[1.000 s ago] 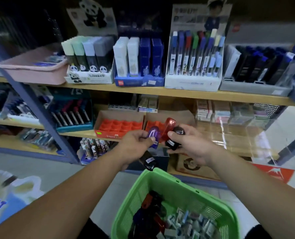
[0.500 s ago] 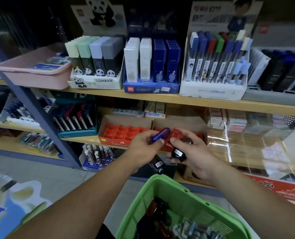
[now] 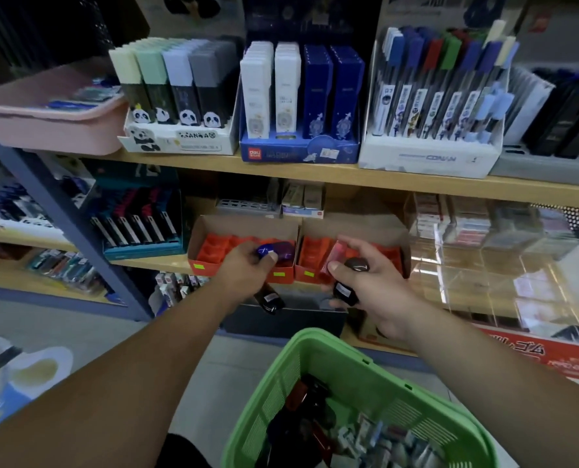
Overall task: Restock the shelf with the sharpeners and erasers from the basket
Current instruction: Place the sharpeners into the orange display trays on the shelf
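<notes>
A blue sharpener (image 3: 268, 251) sits pinched in the curled left hand (image 3: 246, 270), with a dark sharpener (image 3: 270, 300) held beneath, over the right end of the left carton (image 3: 210, 253) at the middle shelf's (image 3: 146, 264) front edge, while the right hand (image 3: 377, 295) clasps a red sharpener (image 3: 334, 256) and a black sharpener (image 3: 349, 283) above the green basket (image 3: 318, 336).

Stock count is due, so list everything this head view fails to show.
- Green basket: head view; the bottom edge cuts it off and blur smears the contents, so no count is possible.
- Blue sharpener: mostly covered by the left hand; unclear whether it is seated in the orange tray.
- Black sharpeners: the grip of the right hand hides how many.
- Yellow stickers: too small to read.
</notes>
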